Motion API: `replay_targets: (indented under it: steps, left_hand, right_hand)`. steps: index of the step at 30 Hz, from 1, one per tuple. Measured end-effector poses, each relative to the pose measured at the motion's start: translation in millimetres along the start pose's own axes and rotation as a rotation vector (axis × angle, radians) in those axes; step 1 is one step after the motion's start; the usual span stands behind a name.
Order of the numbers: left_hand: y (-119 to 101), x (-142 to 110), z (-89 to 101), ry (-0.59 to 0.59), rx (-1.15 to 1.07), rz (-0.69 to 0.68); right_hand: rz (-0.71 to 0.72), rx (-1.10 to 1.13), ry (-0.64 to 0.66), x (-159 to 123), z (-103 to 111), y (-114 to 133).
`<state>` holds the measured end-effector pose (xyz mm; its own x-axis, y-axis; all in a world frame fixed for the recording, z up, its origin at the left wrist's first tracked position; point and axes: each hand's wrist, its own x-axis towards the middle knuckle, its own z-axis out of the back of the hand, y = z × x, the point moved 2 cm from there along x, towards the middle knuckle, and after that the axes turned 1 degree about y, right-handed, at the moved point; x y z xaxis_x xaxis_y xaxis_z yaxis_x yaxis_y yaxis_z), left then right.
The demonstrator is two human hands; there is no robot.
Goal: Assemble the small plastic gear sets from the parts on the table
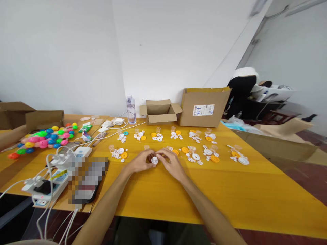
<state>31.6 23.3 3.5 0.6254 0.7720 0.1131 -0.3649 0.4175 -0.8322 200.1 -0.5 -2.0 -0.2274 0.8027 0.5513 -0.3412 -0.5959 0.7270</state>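
Forearms closest, over the surface. Grip: left hand pinching a small white part; right hand fingertips bunched at its right edge, can't tell if they pinch anything. Orange disc beyond and right of grip, phone left. Judgement: brace with left, keep right's pressure light and even, don't squeeze the rim.

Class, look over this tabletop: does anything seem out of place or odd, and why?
One teal disc sits in the far row's leftmost group; similar ones elsewhere look orange. White cables also tangle over the power strip and hang off the table. No spill shows.
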Motion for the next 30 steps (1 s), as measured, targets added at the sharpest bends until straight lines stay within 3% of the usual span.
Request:
replay_targets:
  steps: [7, 12, 15, 18, 26, 30]
  left_hand:
    - [-9.0, -5.5, 6.2, -0.030, 0.083, -0.067]
    - [-20.1, -9.1, 15.9, -0.279, 0.170, -0.187]
    - [-14.4, -7.5, 19.3, -0.468, 0.247, -0.215]
    - [-2.8, -4.3, 20.1, -0.563, 0.307, -0.198]
    - [18.9, 2.2, 13.6, -0.441, 0.233, -0.031]
    - [18.8, 3.9, 12.8, -0.466, 0.162, 0.017]
  right_hand:
    - [-0.060, 0.007, -0.021, 1.6, 1.0, 0.0]
    - [-0.086, -0.029, -0.013, 1.5, 0.3, -3.8]
    - [-0.106, -0.033, 0.005, 1.4, -0.6, -6.3]
    - [-0.122, -0.040, 0.017, 1.4, -0.8, -7.3]
    - [-0.168, -0.020, 0.078, 1.7, -2.1, -6.3]
    - [-0.201, 0.006, 0.099, 1.3, -2.7, -6.3]
